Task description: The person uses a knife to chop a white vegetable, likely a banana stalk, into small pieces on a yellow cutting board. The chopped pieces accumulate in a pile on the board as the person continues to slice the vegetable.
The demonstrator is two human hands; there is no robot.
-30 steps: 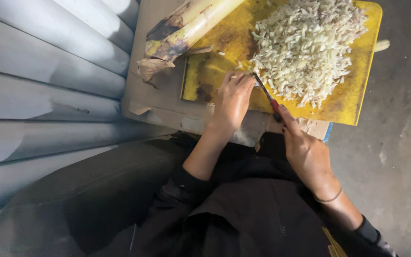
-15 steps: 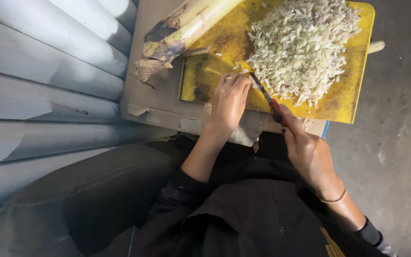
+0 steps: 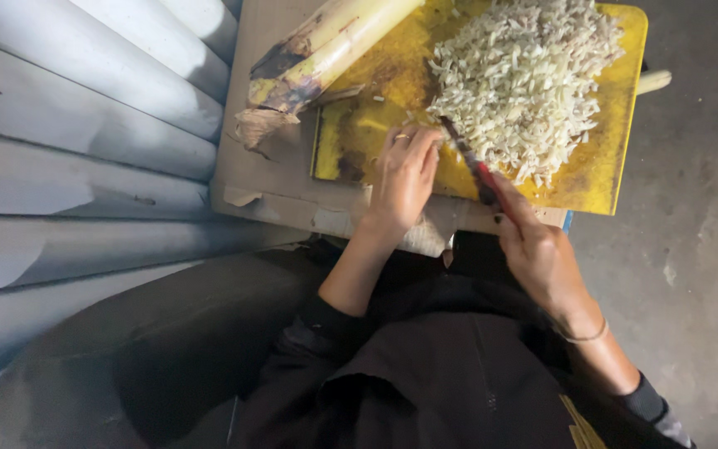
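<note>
1. The right hand (image 3: 542,254) is closed around the red handle of a knife (image 3: 469,162), forefinger laid along the top. The narrow dark blade angles down onto the yellow cutting board (image 3: 600,166) at the near edge of the pile.

2. The left hand (image 3: 405,179) lies palm down on the board, fingers curled and pressed together just beside the blade. It seems to pin a small piece being cut, but the fingers hide whatever is under them. A ring shows on one finger.

3. The knife looks light and stiff. The handle is the safe place to hold it, and the thin blade would probably flex little against such soft material.

4. The pile of chopped pieces (image 3: 521,79) covers the far right part of the board: pale, short, thin slivers, loose and light. They look moist and would likely scatter or cling rather than lift as one mass.

5. A thick banana stem (image 3: 334,46) lies slantwise across the far left corner of the board, its browned, ragged end on the cardboard. It appears fibrous, layered, heavy with water and smooth-skinned, so it is probably slippery; grasping around its girth would suit best.

6. The board is rigid plastic, stained brown, resting on a sheet of cardboard (image 3: 268,179) that is flat and torn at its edges.

7. Pale corrugated metal sheeting (image 3: 85,183) lies to the left; grey concrete floor (image 3: 691,291) to the right.
</note>
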